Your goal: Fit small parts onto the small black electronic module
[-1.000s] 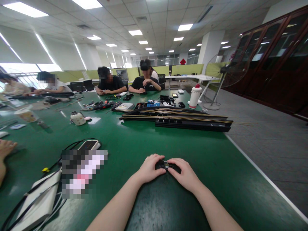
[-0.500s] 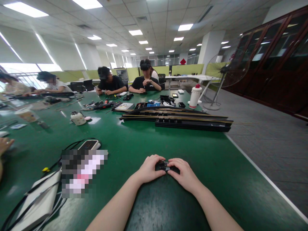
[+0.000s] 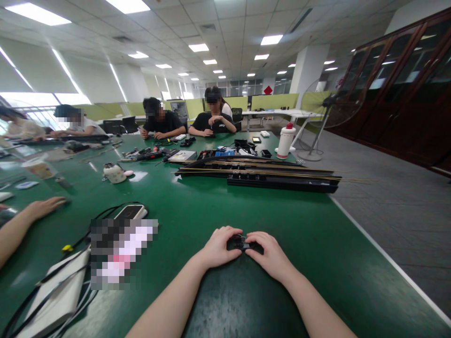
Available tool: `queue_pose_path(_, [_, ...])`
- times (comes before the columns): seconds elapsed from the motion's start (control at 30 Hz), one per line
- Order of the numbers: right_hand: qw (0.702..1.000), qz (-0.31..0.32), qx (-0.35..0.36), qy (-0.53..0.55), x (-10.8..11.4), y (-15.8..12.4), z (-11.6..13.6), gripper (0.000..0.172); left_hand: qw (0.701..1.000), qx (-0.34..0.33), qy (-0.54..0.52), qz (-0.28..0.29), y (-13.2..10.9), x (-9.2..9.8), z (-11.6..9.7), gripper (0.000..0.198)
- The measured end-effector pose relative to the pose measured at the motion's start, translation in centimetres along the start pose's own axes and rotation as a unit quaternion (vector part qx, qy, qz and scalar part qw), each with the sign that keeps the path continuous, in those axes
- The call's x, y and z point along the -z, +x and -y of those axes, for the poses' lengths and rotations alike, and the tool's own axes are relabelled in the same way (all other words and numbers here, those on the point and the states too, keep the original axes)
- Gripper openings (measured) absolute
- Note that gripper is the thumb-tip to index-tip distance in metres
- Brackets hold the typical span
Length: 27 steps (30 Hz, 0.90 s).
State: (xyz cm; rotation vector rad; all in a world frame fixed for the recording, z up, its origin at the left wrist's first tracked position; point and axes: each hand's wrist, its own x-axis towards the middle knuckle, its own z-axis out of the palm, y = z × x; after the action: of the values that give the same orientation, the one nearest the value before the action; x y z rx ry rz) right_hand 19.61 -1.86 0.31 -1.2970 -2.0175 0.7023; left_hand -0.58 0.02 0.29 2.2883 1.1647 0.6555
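Observation:
A small black part (image 3: 241, 242), with a few shiny spots on it, lies low over the green table (image 3: 197, 206) between my two hands. My left hand (image 3: 222, 244) grips its left end, thumb in front and fingers behind. On the other end, my right hand (image 3: 265, 249) closes in the same way, with its fingertips almost meeting those of the left. The fingers cover both ends of the part, so its exact kind cannot be made out.
Long black rails (image 3: 282, 184) with thin brass-coloured rods lie across the table ahead. A white bottle (image 3: 285, 142) stands behind them. Left are a power bank (image 3: 130, 213), cables, a patterned jar (image 3: 114, 172) and a co-worker's hand (image 3: 47, 206). Several people sit farther back.
At the left, the co-worker's hand and forearm have reached farther in over the table. My own hands keep their place, and the shiny middle of the black part looks slightly different.

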Motion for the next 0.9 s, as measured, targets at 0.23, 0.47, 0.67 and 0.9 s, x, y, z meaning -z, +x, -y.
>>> queue_pose_path(0.23, [0.994, -0.049, -0.036, 0.089, 0.0, 0.0, -0.2, 0.017, 1.0, 0.013, 0.003, -0.007, 0.1, -0.1, -0.1, 0.04])
queue_pose_path(0.47, [0.986, -0.051, -0.086, 0.135, 0.4, 0.1, -0.4, 0.022, 1.0, 0.017, 0.007, -0.009, 0.0, -0.1, 0.0, 0.04])
queue_pose_path(0.67, [0.971, -0.06, -0.1, 0.211, 0.7, 0.3, -0.4, 0.021, 1.0, 0.014, 0.01, -0.007, 0.0, -0.2, 0.1, 0.042])
queue_pose_path(0.9, [0.948, -0.094, -0.118, 0.28, 0.5, 0.5, -1.2, 0.031, 1.0, 0.014, 0.015, -0.008, 0.0, -0.3, 0.1, 0.042])
